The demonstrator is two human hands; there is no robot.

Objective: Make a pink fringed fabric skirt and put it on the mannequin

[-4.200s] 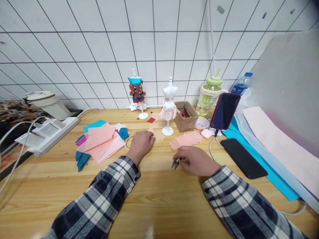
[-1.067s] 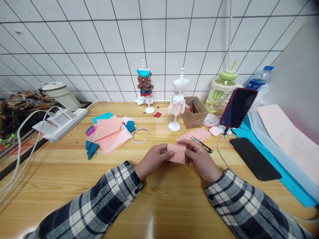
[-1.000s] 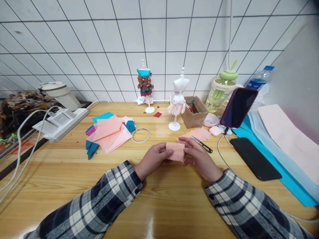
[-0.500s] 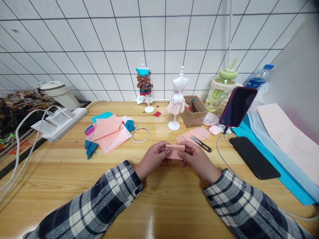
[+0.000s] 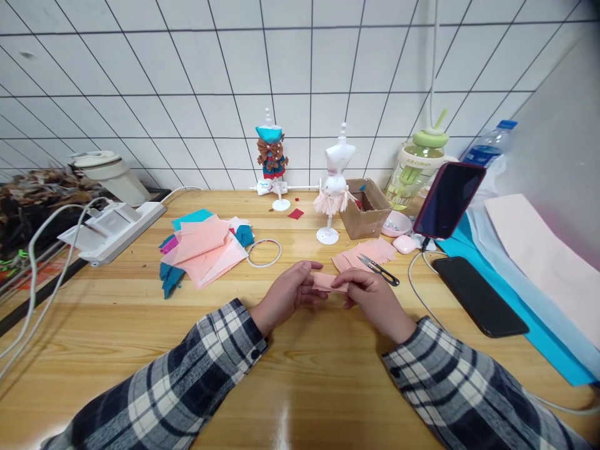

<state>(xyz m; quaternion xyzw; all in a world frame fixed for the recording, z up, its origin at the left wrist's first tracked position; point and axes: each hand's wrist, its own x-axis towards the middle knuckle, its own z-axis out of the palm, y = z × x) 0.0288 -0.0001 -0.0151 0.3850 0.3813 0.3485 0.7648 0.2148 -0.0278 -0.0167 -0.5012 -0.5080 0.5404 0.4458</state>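
A small folded piece of pink paper (image 5: 323, 282) lies between my two hands above the table. Its right end is pinched by my right hand (image 5: 372, 297). My left hand (image 5: 288, 292) has its thumb raised off the paper, with the fingers spread under and beside the left end. Just beyond my right hand are a stack of pink pieces (image 5: 349, 257) and black thread snips (image 5: 382, 270). Farther back stands a white mini mannequin (image 5: 338, 159) with a pale pink fringe at its waist. Another mannequin (image 5: 270, 156) wears a teal, brown and red outfit.
Coloured sheets (image 5: 206, 247) and a white ring (image 5: 264, 254) lie to the left. A cardboard box (image 5: 368, 219), green-lidded bottle (image 5: 417, 165), propped phone (image 5: 450, 200) and flat black phone (image 5: 480, 295) are right. A power strip (image 5: 122, 237) sits far left.
The paper's raised top fold now lies flatter and the strip looks narrower. My left thumb has lifted off it and those fingers have opened. My right hand has shifted its pinch on the paper.
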